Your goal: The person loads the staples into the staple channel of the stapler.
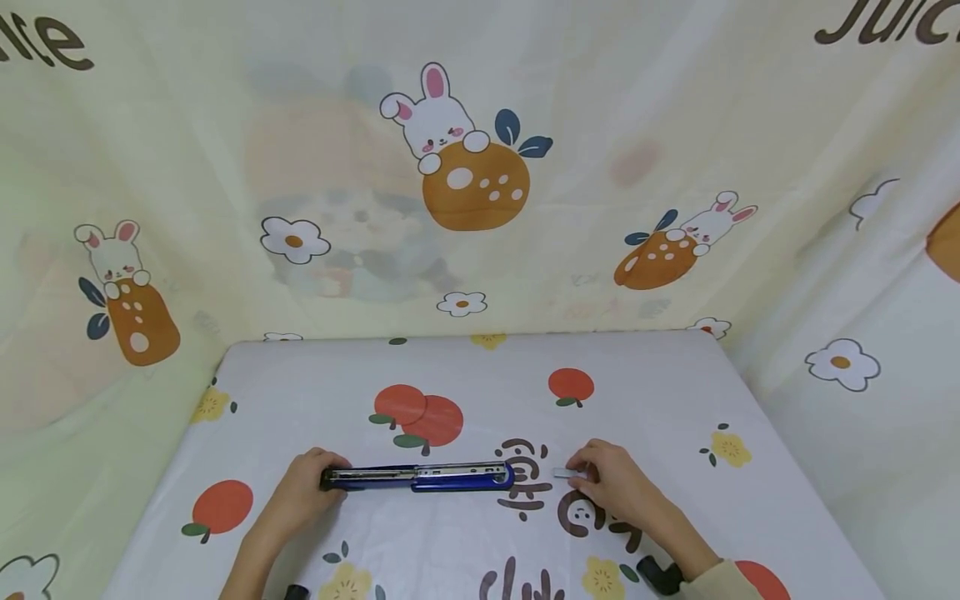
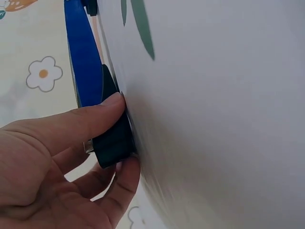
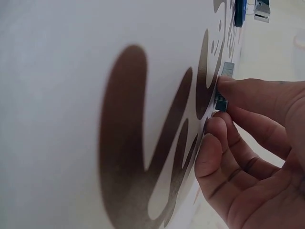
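Observation:
A blue stapler (image 1: 465, 481) with a dark end and bright metal parts lies stretched out across the table. My left hand (image 1: 309, 485) grips its dark left end; in the left wrist view the thumb presses one side of that dark end (image 2: 113, 143) and the fingers curl round the other. To the right of the stapler, a small gap away, my right hand (image 1: 618, 482) pinches a short strip of silvery staples (image 1: 562, 472). Fine ridges show on the staple strip (image 3: 228, 70) in the right wrist view, where the thumb covers its middle.
A pale cloth (image 1: 450, 533) printed with fruit, flowers and lettering covers the table. Behind and at both sides hang curtains (image 1: 360, 167) with rabbit prints. Dark wrist-worn pieces (image 1: 660, 575) show near the front edge of the head view.

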The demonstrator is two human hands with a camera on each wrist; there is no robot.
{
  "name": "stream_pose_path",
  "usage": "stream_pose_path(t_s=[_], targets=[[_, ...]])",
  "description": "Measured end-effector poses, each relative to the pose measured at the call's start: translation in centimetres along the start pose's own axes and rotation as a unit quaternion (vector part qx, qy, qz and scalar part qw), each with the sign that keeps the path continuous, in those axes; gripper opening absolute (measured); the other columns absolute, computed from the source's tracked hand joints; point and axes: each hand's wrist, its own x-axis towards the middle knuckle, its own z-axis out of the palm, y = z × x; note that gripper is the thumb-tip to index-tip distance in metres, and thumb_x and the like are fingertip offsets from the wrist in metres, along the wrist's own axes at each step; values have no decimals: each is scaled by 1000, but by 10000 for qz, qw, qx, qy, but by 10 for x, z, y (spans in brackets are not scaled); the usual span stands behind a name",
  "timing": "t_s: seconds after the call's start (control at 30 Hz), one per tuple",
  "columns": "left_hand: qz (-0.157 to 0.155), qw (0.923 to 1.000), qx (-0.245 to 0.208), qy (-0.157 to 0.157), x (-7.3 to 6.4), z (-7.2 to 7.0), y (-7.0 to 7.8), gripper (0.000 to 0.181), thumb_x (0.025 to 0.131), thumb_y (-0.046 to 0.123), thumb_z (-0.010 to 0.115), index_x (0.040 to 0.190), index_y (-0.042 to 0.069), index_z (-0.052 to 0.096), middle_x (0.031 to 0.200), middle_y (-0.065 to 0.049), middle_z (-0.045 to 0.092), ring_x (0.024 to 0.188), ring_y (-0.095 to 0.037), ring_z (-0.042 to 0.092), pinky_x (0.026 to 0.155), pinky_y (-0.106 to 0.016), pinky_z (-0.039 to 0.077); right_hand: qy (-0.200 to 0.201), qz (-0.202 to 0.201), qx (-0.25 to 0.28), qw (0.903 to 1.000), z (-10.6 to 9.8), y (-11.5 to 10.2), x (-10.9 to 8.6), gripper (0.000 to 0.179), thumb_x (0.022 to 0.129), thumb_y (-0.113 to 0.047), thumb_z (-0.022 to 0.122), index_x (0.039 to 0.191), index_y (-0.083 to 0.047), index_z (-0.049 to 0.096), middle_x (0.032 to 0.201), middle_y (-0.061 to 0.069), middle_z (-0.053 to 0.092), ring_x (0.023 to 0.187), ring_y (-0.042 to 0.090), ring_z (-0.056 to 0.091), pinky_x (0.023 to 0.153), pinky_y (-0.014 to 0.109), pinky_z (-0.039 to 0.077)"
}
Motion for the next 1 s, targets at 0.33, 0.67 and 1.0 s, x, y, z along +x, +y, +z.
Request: stream_pose_path(t_s=[0.33,0.67,1.0], targets=[[108,9991,-402,-32,0,-2,-6,32,82,-1,85,110,10,78,111,-7,74,109,-26,67,106,-56,53,85,81,-63,9999,0,-2,1,15,88,-11,85,101,-12,79,88,-6,63,74,5,51,62,20,46],[-44,9951,-962,-222,0,-3,-16,33,84,7,87,115,14,77,118,-6,74,114,-25,64,108,-55,51,417,-304,74,9986,-1,-1,1,16,88,-10,85,103,-11,79,86,-8,64,74,2,54,63,19,50],[-155,9918,-1226,-318,0,-8,-20,34,84,11,88,116,15,79,123,-8,74,110,-22,62,98,-43,52,555,-561,401,9961,-3,-5,1,18,87,-7,84,104,-12,79,90,-8,67,77,3,58,68,20,54]])
